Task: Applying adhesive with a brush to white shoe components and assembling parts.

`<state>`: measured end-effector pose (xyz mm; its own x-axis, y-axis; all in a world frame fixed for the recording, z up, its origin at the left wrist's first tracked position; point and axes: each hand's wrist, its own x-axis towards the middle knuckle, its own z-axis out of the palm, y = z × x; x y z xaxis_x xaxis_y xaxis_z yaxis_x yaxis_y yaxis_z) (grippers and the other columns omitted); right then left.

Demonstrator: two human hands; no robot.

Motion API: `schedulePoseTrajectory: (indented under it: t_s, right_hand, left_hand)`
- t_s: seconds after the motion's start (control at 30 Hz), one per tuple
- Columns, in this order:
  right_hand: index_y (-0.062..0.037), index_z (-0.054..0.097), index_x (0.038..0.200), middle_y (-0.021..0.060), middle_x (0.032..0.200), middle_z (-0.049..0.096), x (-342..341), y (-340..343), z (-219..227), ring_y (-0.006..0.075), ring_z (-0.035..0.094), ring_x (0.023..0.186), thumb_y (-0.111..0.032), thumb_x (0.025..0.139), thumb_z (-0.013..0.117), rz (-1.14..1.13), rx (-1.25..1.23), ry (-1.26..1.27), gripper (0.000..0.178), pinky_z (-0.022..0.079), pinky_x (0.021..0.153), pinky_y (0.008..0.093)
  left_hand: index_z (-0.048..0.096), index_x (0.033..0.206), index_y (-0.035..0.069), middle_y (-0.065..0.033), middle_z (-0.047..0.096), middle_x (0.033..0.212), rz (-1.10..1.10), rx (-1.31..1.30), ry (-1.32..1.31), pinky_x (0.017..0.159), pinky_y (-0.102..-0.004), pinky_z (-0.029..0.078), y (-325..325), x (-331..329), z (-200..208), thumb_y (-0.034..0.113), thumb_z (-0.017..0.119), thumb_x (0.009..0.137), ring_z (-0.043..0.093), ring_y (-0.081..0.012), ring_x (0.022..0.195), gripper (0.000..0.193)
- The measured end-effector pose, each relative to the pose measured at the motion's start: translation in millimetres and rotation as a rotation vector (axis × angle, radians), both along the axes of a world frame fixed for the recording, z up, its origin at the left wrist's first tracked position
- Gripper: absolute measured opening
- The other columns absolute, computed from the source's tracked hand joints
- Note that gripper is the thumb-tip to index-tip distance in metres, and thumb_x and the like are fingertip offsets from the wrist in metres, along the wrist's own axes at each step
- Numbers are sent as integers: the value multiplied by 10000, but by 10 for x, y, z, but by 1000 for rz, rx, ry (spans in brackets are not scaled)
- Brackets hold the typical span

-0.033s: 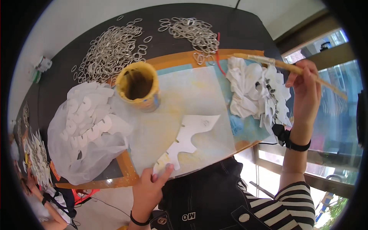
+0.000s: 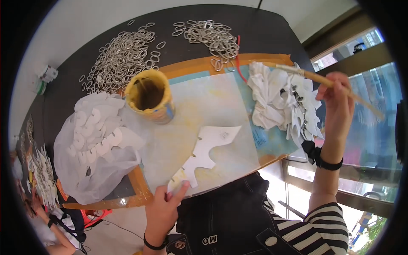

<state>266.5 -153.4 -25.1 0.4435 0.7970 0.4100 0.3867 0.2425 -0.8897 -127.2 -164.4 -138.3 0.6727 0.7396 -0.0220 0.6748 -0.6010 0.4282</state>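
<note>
Left hand (image 2: pixel 163 204) pins the near tip of the white scalloped cutout (image 2: pixel 206 155) with flat fingertips on the yellow-stained sheet (image 2: pixel 199 106), while right hand (image 2: pixel 338 102) pinches a wooden brush (image 2: pixel 327 80) over the far-right scrap pile (image 2: pixel 282 104), open sheet between.

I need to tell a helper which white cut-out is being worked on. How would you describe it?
On the dark table, find the pale work sheet beside the yellow-smeared pot. The flat white cut-out lies alone there, scalloped along one edge, its near tip under the left hand, unlike the heaped pieces either side.
</note>
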Motion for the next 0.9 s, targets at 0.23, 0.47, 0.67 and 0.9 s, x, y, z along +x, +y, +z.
schedulePoseTrajectory:
  t_s: [0.23,0.47,0.67,0.9]
  right_hand:
    - [31,642,1016,123,924,664,90,-750,-609,161,631,791,-85,856,603,-136,-248,-111,202,499,697,258]
    - [-15,656,999,126,856,650,-107,-781,-856,217,627,723,45,745,621,-134,-99,-510,263,492,632,274]
    - [1,652,972,121,792,632,-328,-765,-953,236,611,655,32,728,642,-188,-73,-491,245,483,591,280]
    - [11,656,961,123,763,626,-289,-779,-1123,230,604,631,33,728,637,-203,-37,-468,235,475,570,278]
  left_hand:
    - [626,1129,87,-71,570,905,255,148,42,526,-322,433,-73,182,592,98,685,754,564,-219,696,379]
    - [575,1029,-34,-169,624,899,-203,-276,-366,714,-312,465,849,1601,775,207,544,904,608,-253,791,273]
    - [601,1059,-2,-79,635,858,87,-517,-271,645,-278,469,1638,2643,8,239,650,835,588,-149,743,333]
    - [666,893,-13,-48,638,730,-55,-725,-608,613,-262,453,1550,2769,223,192,692,791,571,-135,674,230]
